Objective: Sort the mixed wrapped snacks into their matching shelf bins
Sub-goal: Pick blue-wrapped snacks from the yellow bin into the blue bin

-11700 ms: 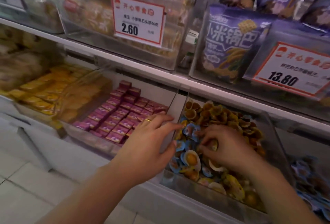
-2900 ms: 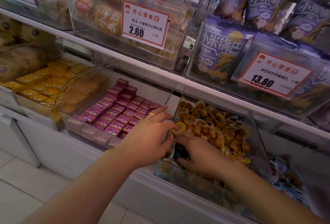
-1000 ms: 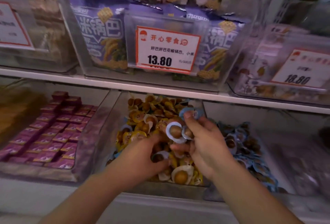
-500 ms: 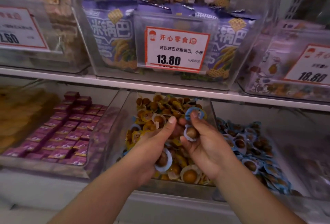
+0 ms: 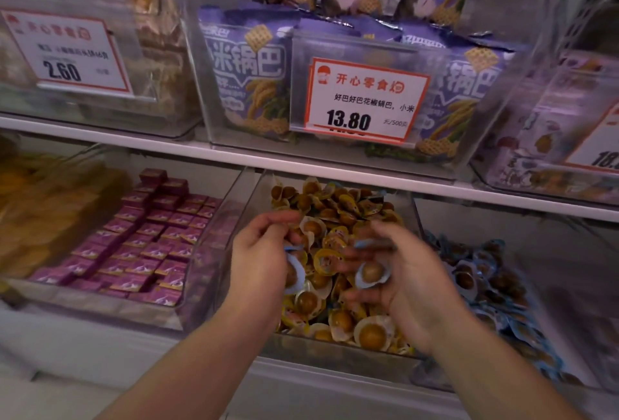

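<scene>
Both hands hover over the yellow bin (image 5: 254, 205). The left hand (image 5: 259, 260) grasps a blue-rimmed snack (image 5: 296, 272); the right hand (image 5: 402, 272) cups another blue snack (image 5: 371, 274). The blue bin (image 5: 432, 376) sits just right, purple boxes (image 5: 134, 245) left.

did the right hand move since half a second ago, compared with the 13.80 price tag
Yes. The right hand has dropped lower and away from the 13.80 price tag, now over the front of the yellow snack bin, holding a blue-wrapped snack.
</scene>
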Demonstrator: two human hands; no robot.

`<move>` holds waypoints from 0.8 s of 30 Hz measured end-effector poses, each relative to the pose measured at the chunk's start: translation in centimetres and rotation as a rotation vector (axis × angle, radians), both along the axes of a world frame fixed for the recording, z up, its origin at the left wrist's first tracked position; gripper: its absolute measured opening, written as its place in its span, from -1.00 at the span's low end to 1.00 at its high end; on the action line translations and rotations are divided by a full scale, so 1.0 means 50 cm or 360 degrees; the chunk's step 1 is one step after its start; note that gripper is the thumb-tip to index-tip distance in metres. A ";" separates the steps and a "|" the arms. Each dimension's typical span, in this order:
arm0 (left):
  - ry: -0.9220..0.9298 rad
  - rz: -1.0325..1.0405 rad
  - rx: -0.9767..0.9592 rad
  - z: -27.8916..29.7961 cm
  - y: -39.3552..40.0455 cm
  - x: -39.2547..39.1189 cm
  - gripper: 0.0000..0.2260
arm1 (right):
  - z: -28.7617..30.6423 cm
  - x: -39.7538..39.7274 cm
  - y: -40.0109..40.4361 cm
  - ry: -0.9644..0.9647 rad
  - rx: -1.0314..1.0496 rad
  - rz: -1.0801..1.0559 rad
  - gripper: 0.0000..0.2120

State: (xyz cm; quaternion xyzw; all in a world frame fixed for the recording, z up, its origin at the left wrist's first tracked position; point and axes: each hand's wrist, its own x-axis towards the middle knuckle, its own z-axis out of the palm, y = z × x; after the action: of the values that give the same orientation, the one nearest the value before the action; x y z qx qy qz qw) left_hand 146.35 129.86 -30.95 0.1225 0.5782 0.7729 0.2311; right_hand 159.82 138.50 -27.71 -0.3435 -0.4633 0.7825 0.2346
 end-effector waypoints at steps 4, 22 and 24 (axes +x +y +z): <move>0.0377 0.0171 0.0112 0.012 0.017 0.057 -0.73 | -0.012 -0.023 -0.058 0.0101 -0.0305 0.0440 -0.59; 0.1341 -0.0395 -0.0404 -0.034 0.021 0.058 -0.79 | 0.027 0.162 0.108 0.0092 0.0070 -0.0502 -0.81; 0.1462 -0.0484 -0.0525 -0.045 0.022 0.051 -0.77 | 0.016 0.193 0.162 -0.0022 0.0069 -0.0637 -0.80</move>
State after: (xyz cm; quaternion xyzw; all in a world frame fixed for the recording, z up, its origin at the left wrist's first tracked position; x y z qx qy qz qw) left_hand 148.92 130.98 -33.21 0.4942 0.7100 0.4954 0.0793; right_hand 169.47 146.59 -26.92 -0.4291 -0.4042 0.7076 0.3896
